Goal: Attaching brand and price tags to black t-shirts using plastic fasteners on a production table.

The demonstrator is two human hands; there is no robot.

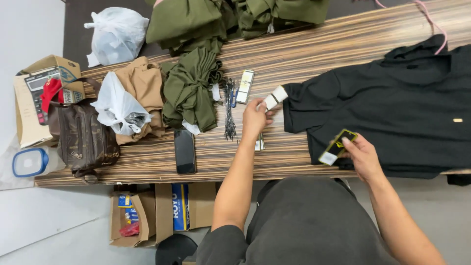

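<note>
Left hand (253, 118) closed on white tags (273, 97) beside black shirt (392, 108) sleeve, right hand (362, 156) gripping black-and-yellow card (337, 146) over shirt hem, striped counter (314, 54), black phone (184, 150) nearby.

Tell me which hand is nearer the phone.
Left. The left hand holds white tags on the table, a little right of the phone. The right hand is farther right, holding a black-and-yellow tag over the black shirt.

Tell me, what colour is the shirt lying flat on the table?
The shirt is black, spread on the striped wooden table. The head view shows it best.
</note>
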